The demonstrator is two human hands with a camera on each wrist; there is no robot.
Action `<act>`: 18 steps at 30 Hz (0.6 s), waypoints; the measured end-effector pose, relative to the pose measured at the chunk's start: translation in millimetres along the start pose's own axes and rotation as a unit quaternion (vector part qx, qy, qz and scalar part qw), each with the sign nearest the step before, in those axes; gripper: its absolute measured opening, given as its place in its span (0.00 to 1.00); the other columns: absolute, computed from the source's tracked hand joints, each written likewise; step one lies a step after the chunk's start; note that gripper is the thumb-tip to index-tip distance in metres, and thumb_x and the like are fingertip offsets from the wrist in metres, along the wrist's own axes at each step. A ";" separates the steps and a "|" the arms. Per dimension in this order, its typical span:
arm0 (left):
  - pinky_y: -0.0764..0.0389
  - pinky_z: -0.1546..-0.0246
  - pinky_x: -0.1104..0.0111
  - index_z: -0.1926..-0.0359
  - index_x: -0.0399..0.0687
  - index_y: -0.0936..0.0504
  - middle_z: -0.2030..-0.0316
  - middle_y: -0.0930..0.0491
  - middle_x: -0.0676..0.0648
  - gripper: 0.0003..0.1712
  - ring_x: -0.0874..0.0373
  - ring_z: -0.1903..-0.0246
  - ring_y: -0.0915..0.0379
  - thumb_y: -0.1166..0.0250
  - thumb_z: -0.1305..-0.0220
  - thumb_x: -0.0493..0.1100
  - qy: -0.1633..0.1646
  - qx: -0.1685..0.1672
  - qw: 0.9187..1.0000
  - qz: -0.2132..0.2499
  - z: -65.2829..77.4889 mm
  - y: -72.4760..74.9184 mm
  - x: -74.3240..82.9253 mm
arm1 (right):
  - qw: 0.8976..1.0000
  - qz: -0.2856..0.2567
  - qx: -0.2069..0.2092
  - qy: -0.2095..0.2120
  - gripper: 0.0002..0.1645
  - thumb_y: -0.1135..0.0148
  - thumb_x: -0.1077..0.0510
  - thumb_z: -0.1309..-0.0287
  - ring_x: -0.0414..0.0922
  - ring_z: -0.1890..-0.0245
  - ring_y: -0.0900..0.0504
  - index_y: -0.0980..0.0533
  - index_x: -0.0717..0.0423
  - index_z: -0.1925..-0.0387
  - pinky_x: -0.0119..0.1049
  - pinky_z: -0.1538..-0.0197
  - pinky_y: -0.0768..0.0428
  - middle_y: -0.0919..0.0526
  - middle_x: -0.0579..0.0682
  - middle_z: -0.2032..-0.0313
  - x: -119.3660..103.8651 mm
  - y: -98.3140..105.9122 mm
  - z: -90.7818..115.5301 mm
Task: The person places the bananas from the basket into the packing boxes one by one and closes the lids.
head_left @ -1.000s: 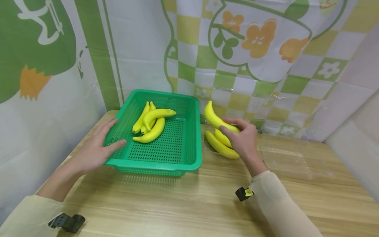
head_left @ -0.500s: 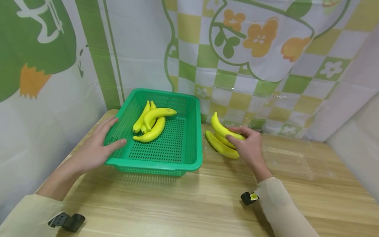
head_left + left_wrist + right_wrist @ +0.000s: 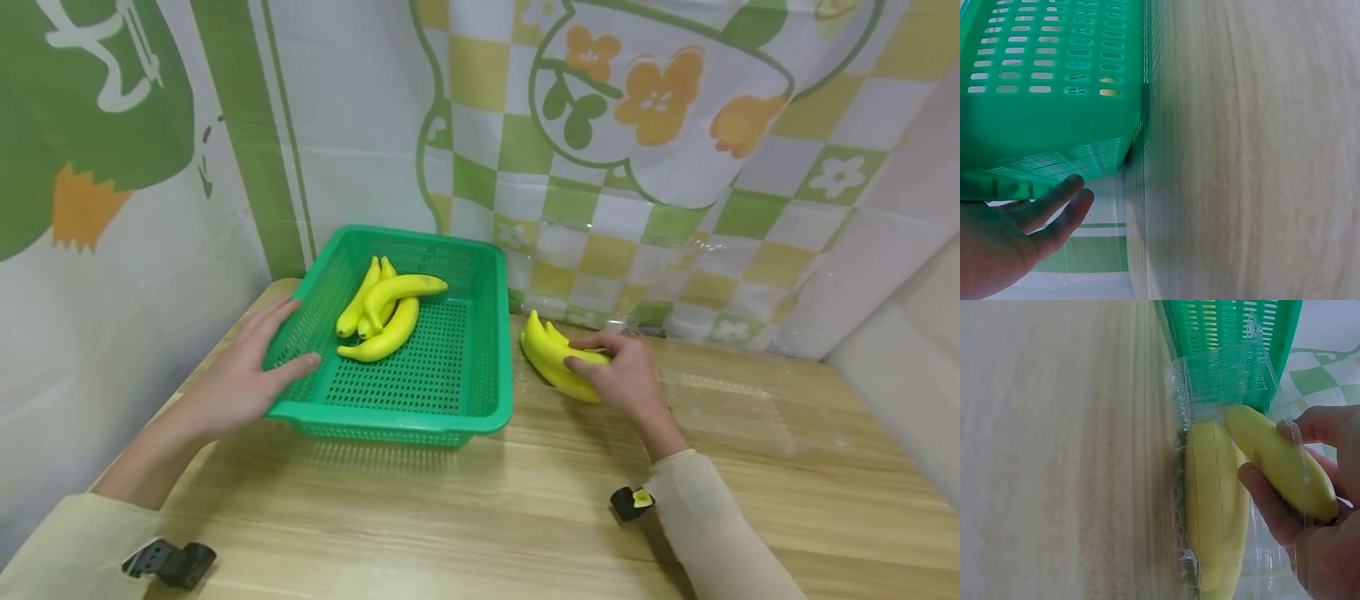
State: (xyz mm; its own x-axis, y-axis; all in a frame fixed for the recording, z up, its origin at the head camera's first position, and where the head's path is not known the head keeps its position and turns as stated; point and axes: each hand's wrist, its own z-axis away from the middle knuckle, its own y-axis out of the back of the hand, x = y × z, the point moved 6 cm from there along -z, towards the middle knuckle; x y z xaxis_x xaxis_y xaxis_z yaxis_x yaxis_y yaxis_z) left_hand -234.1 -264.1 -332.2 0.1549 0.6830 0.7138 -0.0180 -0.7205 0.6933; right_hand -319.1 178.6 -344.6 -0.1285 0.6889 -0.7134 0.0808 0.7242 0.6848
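My left hand (image 3: 238, 375) rests at the left side of a green perforated plastic basket (image 3: 390, 418). Its thumb lies over the rim, and in the left wrist view the straight fingers (image 3: 1063, 219) extend along the outside of the basket. Several yellow bananas (image 3: 405, 289) lie in the basket's far left part. To the right of the basket, my right hand (image 3: 622, 371) grips a banana (image 3: 1272, 456) between thumb and fingers. Close beneath and beside it, more bananas (image 3: 1210, 494) lie in a clear plastic container (image 3: 1222, 375).
The wooden table (image 3: 420, 517) extends in front of the basket and to the right. A patterned curtain (image 3: 517, 167) hangs right behind the basket and the container. Another thin clear plastic part (image 3: 720, 404) lies to the right of my right hand.
My right hand has lowered the banana, which was raised above the container, down close onto the other bananas there. The left hand and basket have stayed put.
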 end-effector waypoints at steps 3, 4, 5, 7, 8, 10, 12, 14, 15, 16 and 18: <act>0.52 0.29 0.20 0.14 0.43 0.62 0.15 0.67 0.29 0.50 0.22 0.18 0.67 0.43 0.19 0.53 0.001 0.001 1.000 -0.003 0.2 -0.5 -0.6 | 1.000 0.003 0.003 0.008 0.18 0.24 0.52 0.38 0.52 0.44 0.14 0.11 0.51 0.48 0.31 0.51 0.18 0.11 0.57 0.43 -0.4 -0.8 0.7; 0.52 0.29 0.20 0.14 0.43 0.62 0.15 0.67 0.30 0.50 0.22 0.18 0.67 0.43 0.19 0.53 0.001 0.001 1.000 -0.004 0.0 -0.3 -0.5 | 1.000 0.003 0.005 0.012 0.18 0.24 0.52 0.38 0.52 0.44 0.14 0.11 0.52 0.48 0.31 0.51 0.18 0.11 0.58 0.44 -1.0 -0.8 0.7; 0.52 0.29 0.20 0.14 0.43 0.62 0.15 0.67 0.30 0.50 0.22 0.18 0.67 0.43 0.19 0.53 0.001 0.001 1.000 -0.005 -0.2 -0.1 -0.4 | 1.000 0.003 0.006 0.014 0.18 0.24 0.53 0.39 0.52 0.45 0.13 0.11 0.52 0.48 0.30 0.52 0.18 0.10 0.58 0.44 -1.6 -0.9 1.1; 0.52 0.29 0.20 0.14 0.43 0.62 0.15 0.67 0.30 0.50 0.23 0.18 0.67 0.43 0.19 0.53 0.001 0.000 1.000 -0.005 0.0 0.0 -0.2 | 1.000 0.010 0.004 0.016 0.17 0.25 0.53 0.38 0.52 0.46 0.12 0.11 0.52 0.48 0.29 0.53 0.18 0.10 0.58 0.45 -1.9 -1.6 1.5; 0.53 0.29 0.20 0.13 0.43 0.63 0.15 0.67 0.30 0.50 0.23 0.18 0.68 0.44 0.19 0.53 0.002 -0.001 1.000 -0.004 0.1 0.0 -0.4 | 1.000 0.011 0.003 0.017 0.17 0.25 0.53 0.38 0.52 0.46 0.12 0.11 0.52 0.48 0.30 0.53 0.18 0.10 0.58 0.46 -2.1 -2.1 1.6; 0.53 0.29 0.20 0.13 0.43 0.63 0.15 0.68 0.30 0.50 0.23 0.18 0.68 0.44 0.19 0.53 0.002 -0.003 1.000 -0.001 0.5 0.0 -0.9 | 1.000 0.013 -0.001 0.019 0.17 0.25 0.53 0.37 0.53 0.47 0.11 0.11 0.52 0.48 0.33 0.52 0.16 0.09 0.59 0.46 -1.9 -3.2 1.5; 0.54 0.29 0.20 0.13 0.43 0.63 0.15 0.69 0.30 0.50 0.22 0.18 0.69 0.44 0.18 0.53 0.002 -0.004 1.000 0.000 0.9 0.0 -1.3 | 1.000 0.015 -0.006 0.022 0.17 0.25 0.53 0.37 0.54 0.46 0.11 0.11 0.53 0.48 0.38 0.49 0.14 0.09 0.59 0.47 -1.3 -4.4 1.2; 0.54 0.29 0.20 0.14 0.43 0.64 0.15 0.69 0.30 0.50 0.22 0.18 0.69 0.44 0.18 0.53 0.002 -0.005 1.000 0.002 0.9 0.0 -1.3 | 1.000 0.013 -0.008 0.027 0.18 0.26 0.54 0.36 0.55 0.45 0.11 0.12 0.55 0.47 0.44 0.45 0.13 0.09 0.59 0.47 -1.1 -5.1 0.5; 0.54 0.29 0.20 0.14 0.43 0.64 0.15 0.69 0.30 0.50 0.22 0.18 0.69 0.44 0.18 0.53 0.002 -0.004 1.000 0.002 0.9 -0.2 -1.1 | 0.999 0.014 -0.009 0.029 0.18 0.26 0.54 0.36 0.55 0.44 0.11 0.12 0.56 0.46 0.46 0.43 0.13 0.09 0.59 0.47 -0.5 -5.3 0.2; 0.54 0.29 0.20 0.14 0.43 0.64 0.15 0.69 0.30 0.50 0.22 0.18 0.69 0.44 0.18 0.53 0.002 -0.004 1.000 0.002 0.8 -0.2 -1.0 | 0.999 0.015 -0.008 0.031 0.18 0.27 0.54 0.35 0.55 0.44 0.11 0.12 0.56 0.46 0.47 0.42 0.13 0.09 0.59 0.47 -0.5 -5.4 -0.1; 0.53 0.29 0.20 0.14 0.42 0.64 0.15 0.69 0.29 0.50 0.22 0.18 0.69 0.44 0.18 0.54 0.001 -0.004 1.000 0.002 0.3 -0.2 -0.9 | 0.999 0.017 -0.006 0.032 0.19 0.28 0.54 0.34 0.55 0.44 0.11 0.12 0.57 0.45 0.49 0.42 0.13 0.09 0.59 0.47 0.3 -5.5 -0.6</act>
State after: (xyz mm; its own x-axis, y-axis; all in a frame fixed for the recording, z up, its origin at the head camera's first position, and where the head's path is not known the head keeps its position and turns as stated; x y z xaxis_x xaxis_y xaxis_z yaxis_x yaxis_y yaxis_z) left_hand -234.0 -264.5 -333.1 0.1523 0.6797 0.7175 -0.0262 -0.7229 0.6904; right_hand -320.2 174.9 -348.4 -0.1889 0.7098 -0.6786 0.0752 0.6995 0.7107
